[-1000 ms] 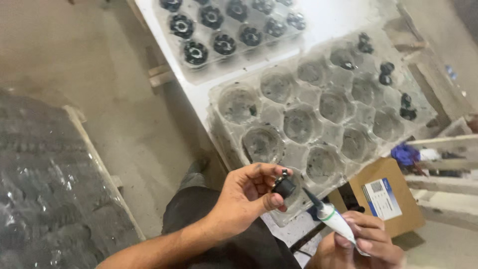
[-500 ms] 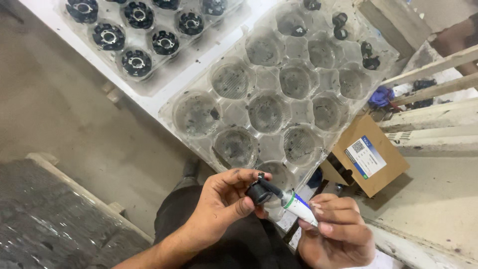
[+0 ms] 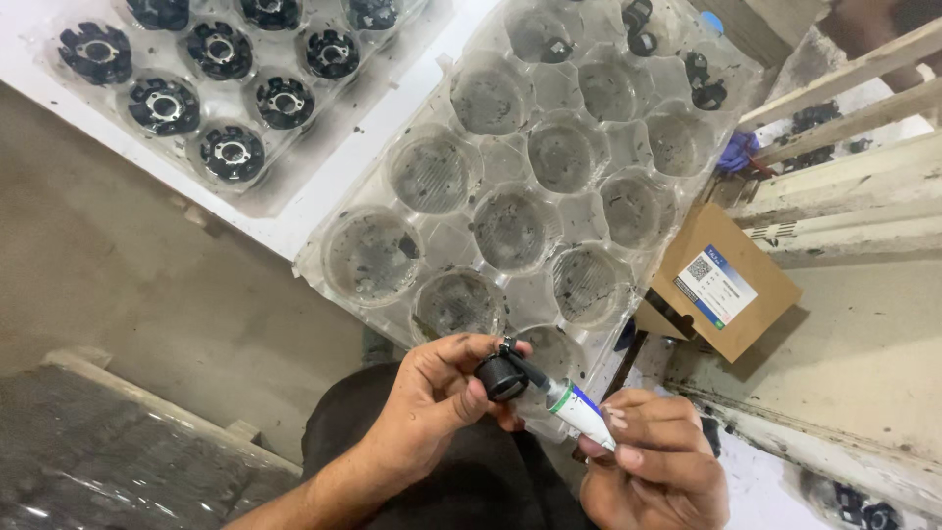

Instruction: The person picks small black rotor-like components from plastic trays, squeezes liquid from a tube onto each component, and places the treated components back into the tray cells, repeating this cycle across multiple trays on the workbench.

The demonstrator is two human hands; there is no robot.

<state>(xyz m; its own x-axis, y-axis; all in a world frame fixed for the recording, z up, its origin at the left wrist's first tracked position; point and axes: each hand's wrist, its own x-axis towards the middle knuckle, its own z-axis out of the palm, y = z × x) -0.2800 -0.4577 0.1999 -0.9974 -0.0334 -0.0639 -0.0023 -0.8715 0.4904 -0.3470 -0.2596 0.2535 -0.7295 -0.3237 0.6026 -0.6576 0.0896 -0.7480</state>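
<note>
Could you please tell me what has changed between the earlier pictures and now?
The white tube with the black nozzle in the right hand has moved in, so its tip now meets the small black round part pinched in the left hand. Both grips and the clear plastic cavity tray stayed unchanged.

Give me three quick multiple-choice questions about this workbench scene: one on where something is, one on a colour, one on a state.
1. Where is the cardboard box?
A. Right of the clear tray
B. Inside the tray
C. Left of the tray

2. What colour is the small part in the left hand?
A. White
B. Black
C. Red

3. The clear tray's nearest cups are:
A. Full of parts
B. Covered by a lid
C. Empty

Answers: 1 A, the box lies off the tray's right edge. 2 B, the part looks black. 3 C, the near cups hold only grime, while the right hand points a tube at the part.
</note>
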